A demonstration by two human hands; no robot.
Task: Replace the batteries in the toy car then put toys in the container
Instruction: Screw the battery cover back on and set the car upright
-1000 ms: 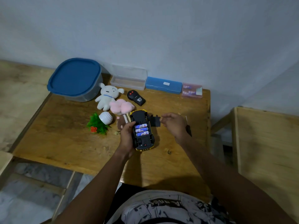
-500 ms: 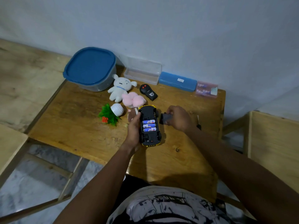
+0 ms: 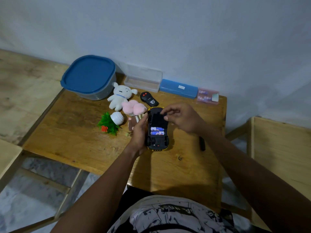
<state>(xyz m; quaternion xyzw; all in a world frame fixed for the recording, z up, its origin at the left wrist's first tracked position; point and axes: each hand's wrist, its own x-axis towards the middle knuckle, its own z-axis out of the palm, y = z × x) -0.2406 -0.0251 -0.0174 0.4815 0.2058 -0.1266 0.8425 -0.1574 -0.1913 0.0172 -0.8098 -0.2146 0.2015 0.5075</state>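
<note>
Brown wooden table [image 3: 75, 140] carrying blue-lidded grey plastic tub [image 3: 88, 74], white plush figure [image 3: 118, 96], pink fluffy toy [image 3: 133, 108], black remote control [image 3: 149, 100], clear plastic box [image 3: 143, 81], flat blue case [image 3: 178, 88], green plastic plant [image 3: 109, 123].

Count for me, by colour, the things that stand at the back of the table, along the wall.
Blue: 2 (blue-lidded container, blue box)
Clear: 1 (clear box)
Pink: 1 (pink pack)
Total: 4

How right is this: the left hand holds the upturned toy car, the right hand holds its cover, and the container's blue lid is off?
One error: in the head view the blue lid sits on the container. The rest holds.
</note>
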